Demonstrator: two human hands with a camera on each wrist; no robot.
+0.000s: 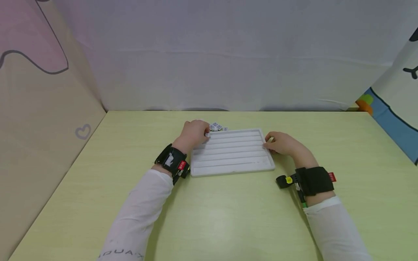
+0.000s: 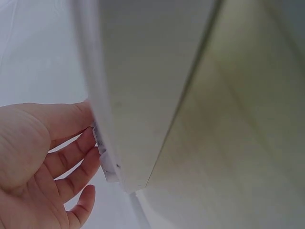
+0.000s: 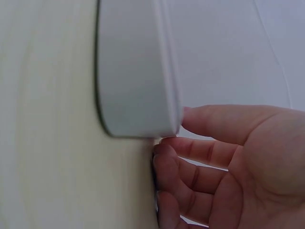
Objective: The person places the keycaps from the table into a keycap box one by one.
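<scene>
A white tray (image 1: 232, 154) with long grooves lies flat on the yellow-green table (image 1: 228, 217). My left hand (image 1: 204, 133) is at the tray's far left corner, its curled fingers pinching a small white tile (image 1: 207, 135) against the rim. In the left wrist view the tile (image 2: 107, 166) sits between my fingertips (image 2: 90, 138) and the tray's edge (image 2: 138, 95). My right hand (image 1: 268, 143) holds the tray's right edge. In the right wrist view its thumb (image 3: 214, 121) touches the rim of the tray (image 3: 133, 71) and its fingers curl beside it.
A small cluster of white tiles (image 1: 217, 127) with coloured marks lies just behind the tray's far edge. A pale cloth backdrop (image 1: 228, 54) closes the table's far side, and a beige panel (image 1: 39, 127) stands along the left.
</scene>
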